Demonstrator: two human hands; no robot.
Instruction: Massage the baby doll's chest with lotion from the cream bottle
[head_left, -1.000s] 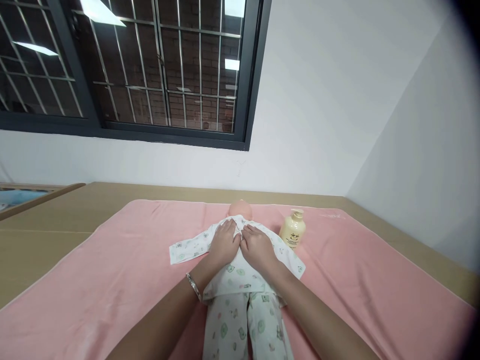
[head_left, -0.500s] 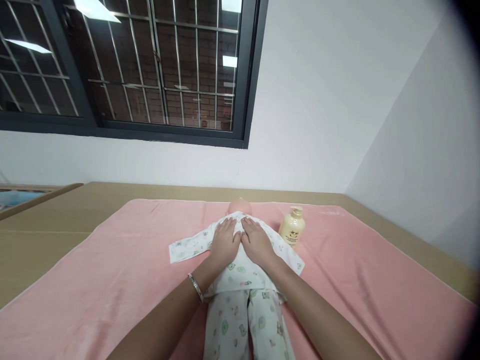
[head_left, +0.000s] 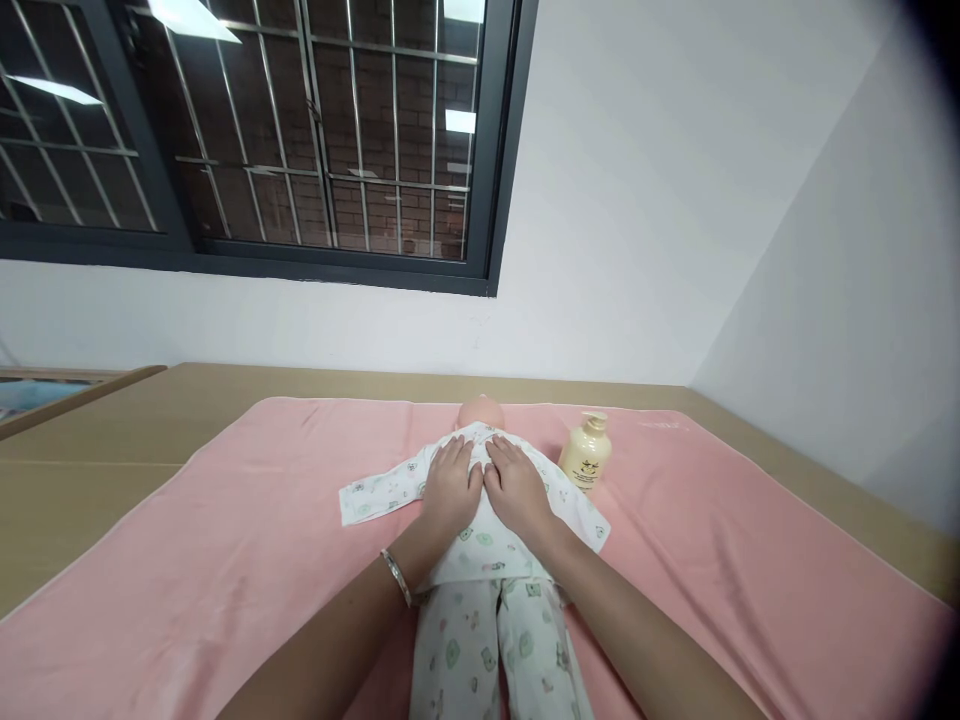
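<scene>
Since the first frame: My left hand and right hand have gone from bent fingers at mid-chest to a flatter, straighter lay, while the doll stays in place.
Fingers: Extended and pressed close together on each hand, gripping nothing; both palms face down on the chest of the printed white top, my thumbs near each other at the centre.
Doll: Stretched out between my forearms on a pink sheet, its rounded head at the far end and pointing toward the wall.
Sleeves: One spread out to my left, the other slanting down past my right wrist.
Done, by the look of it: The top is on, its hem lying over the matching trousers.
Left, in my judgement: The hand contact on the chest is under way; how much more remains, I cannot tell. The trouser ends fall out of view.
Pump bottle: Pale yellow, upright on the sheet beyond the right sleeve, touched by neither hand.
Wrist: A silvery bracelet circles my left one.
</scene>
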